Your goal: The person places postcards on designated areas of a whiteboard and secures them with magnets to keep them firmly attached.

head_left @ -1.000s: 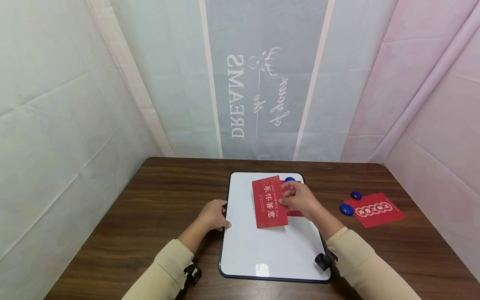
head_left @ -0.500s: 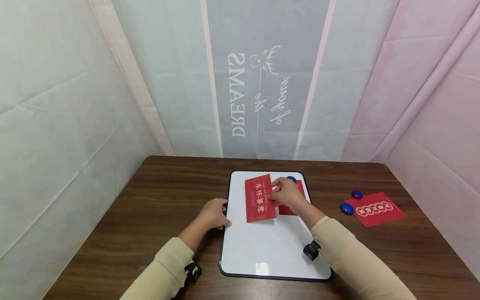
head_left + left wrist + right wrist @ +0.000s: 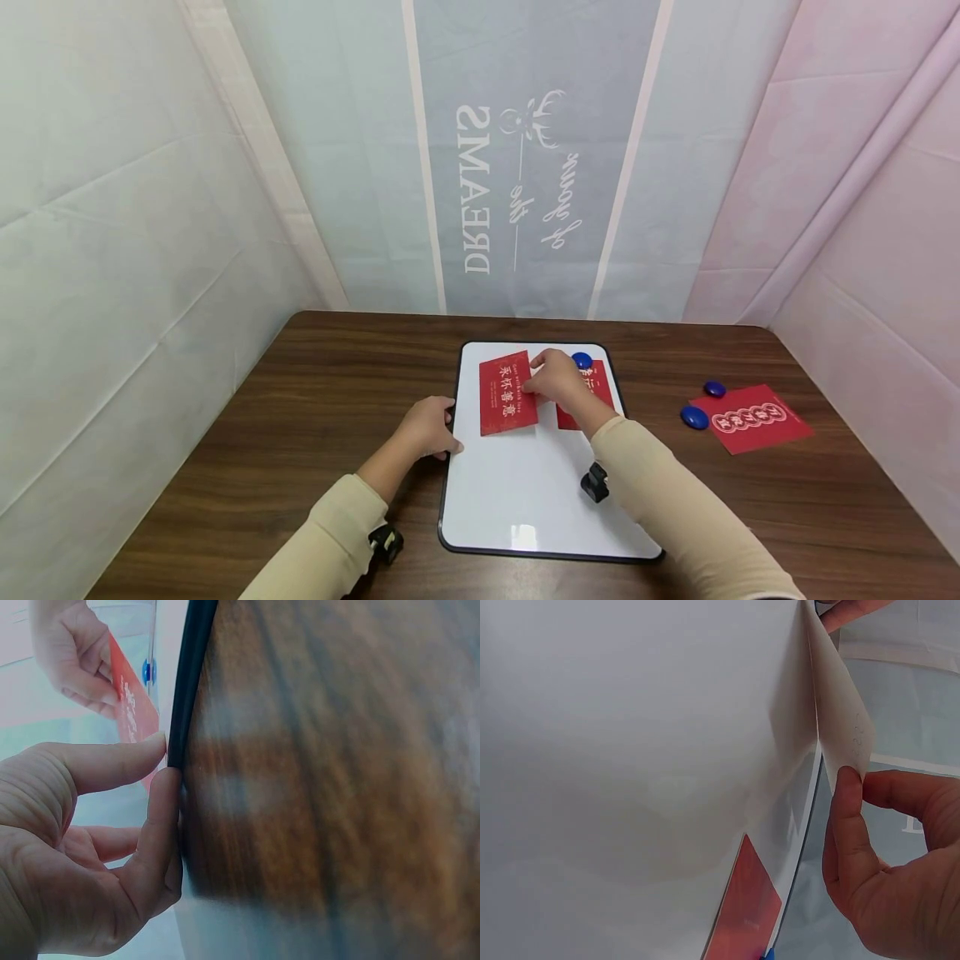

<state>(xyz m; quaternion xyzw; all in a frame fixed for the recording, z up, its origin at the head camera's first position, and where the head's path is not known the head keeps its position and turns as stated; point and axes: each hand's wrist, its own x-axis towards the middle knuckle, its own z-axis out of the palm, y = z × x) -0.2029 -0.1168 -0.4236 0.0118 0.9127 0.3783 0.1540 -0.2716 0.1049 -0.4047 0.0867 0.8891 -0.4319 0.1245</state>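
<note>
A whiteboard (image 3: 517,500) with a dark frame lies on the brown wooden table. My left hand (image 3: 426,428) pinches its left edge, thumb on the white face and fingers at the frame, as the left wrist view shows. My right hand (image 3: 560,379) pinches a red card (image 3: 498,408) with white lettering by its right edge. The card is tilted over the upper left of the board; its pale back (image 3: 840,705) faces the right wrist camera. To its right, another red card (image 3: 596,385) lies on the board under a blue round magnet (image 3: 582,361), partly hidden by the right arm.
On the table (image 3: 315,400), right of the board, lies a third red card (image 3: 761,421) with a white pattern. Two blue round magnets (image 3: 694,417) sit by its left side. Fabric curtains (image 3: 360,208) stand behind the table and along both sides.
My right hand has carried the red card leftward across the board, uncovering more of the second card and its blue magnet. My left hand has stayed at the board's edge.
</note>
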